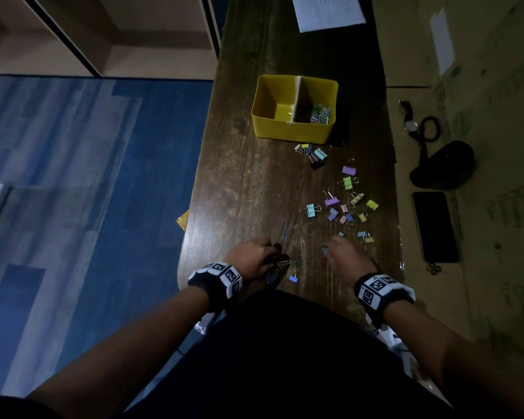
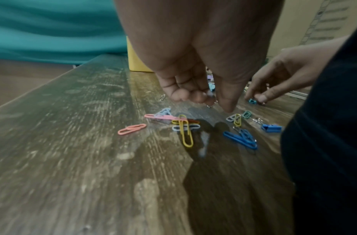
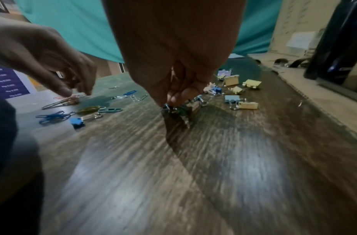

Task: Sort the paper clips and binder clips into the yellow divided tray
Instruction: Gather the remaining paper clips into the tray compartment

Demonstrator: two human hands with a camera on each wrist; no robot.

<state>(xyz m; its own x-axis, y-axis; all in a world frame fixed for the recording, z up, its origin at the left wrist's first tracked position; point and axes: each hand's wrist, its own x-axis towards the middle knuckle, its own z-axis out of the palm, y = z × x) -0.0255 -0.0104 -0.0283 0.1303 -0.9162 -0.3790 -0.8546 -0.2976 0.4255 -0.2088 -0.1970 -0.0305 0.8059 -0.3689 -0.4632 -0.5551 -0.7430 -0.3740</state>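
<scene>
- Nearest the head camera: dark torso and both forearms with marker wristbands, reaching onto the desk [image 1: 239, 182].
- Desk: long, dark wood, worn. Beside it on the right a phone [image 1: 435, 226], a black pouch and a watch; a paper sheet [image 1: 327, 10] at the far end.
- Tray [image 1: 294, 108]: yellow, two compartments, well ahead of both hands. Right compartment holds a heap of paper clips; left compartment looks bare, so no binder clips are sorted yet, I judge.
- Binder clips [image 1: 345, 204]: pastel scatter between tray and right hand; a second small group just before the tray.
- Left hand [image 1: 251, 258]: fingers curled down over loose paper clips [image 2: 185, 127] at the near desk edge. A wire loop shows at the fingertips in the left wrist view, so its grip seems to pinch a clip; blur leaves doubt.
- Right hand [image 1: 344, 255]: fingertips closed round a small binder clip [image 3: 179, 108] on the desk, grip clamped on its wire handles.
- Blue binder clip [image 1: 294, 278] lies between the hands, close to the paper clips.
- Risks, as judged: tangled paper clips could lift in a chain and drop on the way to the tray; a clip near the edge could be swept off the desk; a binder clip carried to the right compartment would mix the sorts.
</scene>
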